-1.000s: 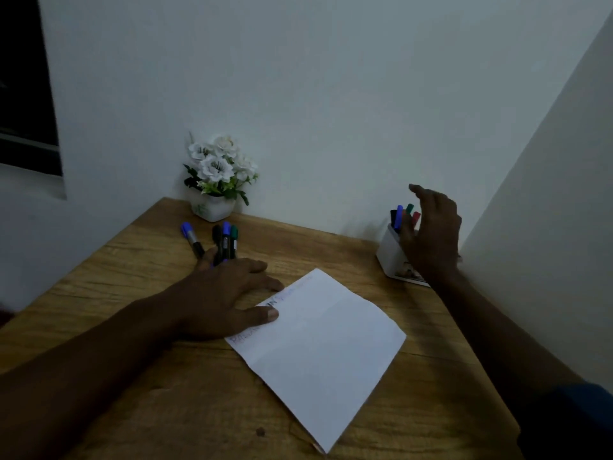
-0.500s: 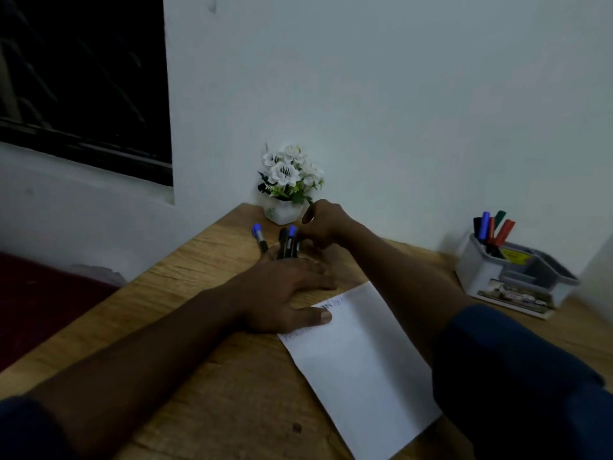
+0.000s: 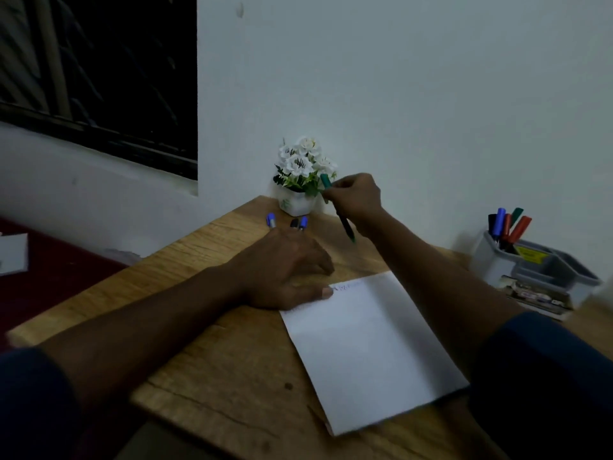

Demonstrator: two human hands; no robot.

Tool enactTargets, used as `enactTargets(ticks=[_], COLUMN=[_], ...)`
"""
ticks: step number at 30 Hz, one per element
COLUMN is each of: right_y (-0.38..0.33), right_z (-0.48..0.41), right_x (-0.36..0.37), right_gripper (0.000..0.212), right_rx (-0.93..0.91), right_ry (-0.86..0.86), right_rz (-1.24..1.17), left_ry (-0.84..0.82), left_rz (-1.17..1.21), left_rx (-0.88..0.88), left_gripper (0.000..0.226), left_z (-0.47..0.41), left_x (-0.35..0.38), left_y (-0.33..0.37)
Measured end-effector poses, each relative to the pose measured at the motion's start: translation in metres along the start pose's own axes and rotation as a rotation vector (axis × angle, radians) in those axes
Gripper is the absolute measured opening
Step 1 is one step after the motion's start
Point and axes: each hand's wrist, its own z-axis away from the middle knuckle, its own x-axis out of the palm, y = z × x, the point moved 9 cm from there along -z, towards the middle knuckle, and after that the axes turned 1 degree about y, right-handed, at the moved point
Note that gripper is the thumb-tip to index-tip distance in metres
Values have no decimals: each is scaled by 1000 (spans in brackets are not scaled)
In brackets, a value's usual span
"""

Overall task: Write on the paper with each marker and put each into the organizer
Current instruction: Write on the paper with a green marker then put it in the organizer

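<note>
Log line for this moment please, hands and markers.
right hand: holding green marker above table | left hand: flat, pinning paper | organizer: several markers in

Paper (image 3: 371,346): white sheet, flat on the wooden top, lower centre of the frame, turned at an angle, faint writing at its upper left corner
Green marker (image 3: 345,224): capped, held tilted in the air, centre of the frame
Loose markers (image 3: 298,223): two blue-capped, one black, lying just left of centre
Organizer (image 3: 544,270): grey, compartmented, right edge of the frame, several markers (image 3: 507,227) standing in its left compartment
</note>
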Motion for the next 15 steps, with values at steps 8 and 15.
enactTargets(ticks=[8,15], right_y=[-13,-23], right_z=[100,151], right_x=[-36,-28], right_gripper=[26,29], right_rx=[-327,-640], right_ry=[-112,-67], right_rz=[199,409], left_ry=[443,414], left_rz=[87,-92], left_rx=[-158,24], left_gripper=[58,23], left_z=[9,9], left_x=[-46,-44], left_y=[-4,18])
